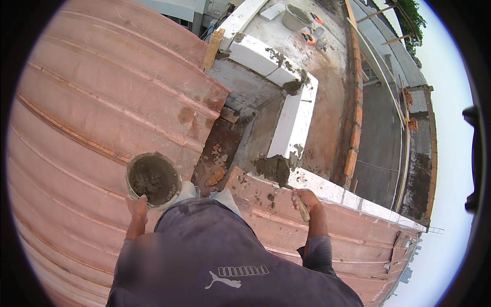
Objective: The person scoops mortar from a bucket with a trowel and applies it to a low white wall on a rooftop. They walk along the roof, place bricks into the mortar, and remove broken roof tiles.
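Note:
My left hand (139, 207) grips the rim of a pale bucket (175, 197) holding grey wet mortar (151, 176), at my left side. My right hand (305, 199) is closed round the wooden handle of a trowel (303, 209), whose blade reaches to a lump of grey mortar (272, 169) at the joint of the white block wall (295, 123). I cannot make out the blade's outline under the mortar. More smears of mortar mark the blocks and the wall's far corner.
Corrugated red metal sheets (87, 92) lie left and below. A narrow pit (215, 148) with rubble sits inside the wall. Beyond stand another bucket (296, 20), orange-handled tools (309, 38), a brick edge (354, 133), a wooden post (214, 48) and long poles (376, 56).

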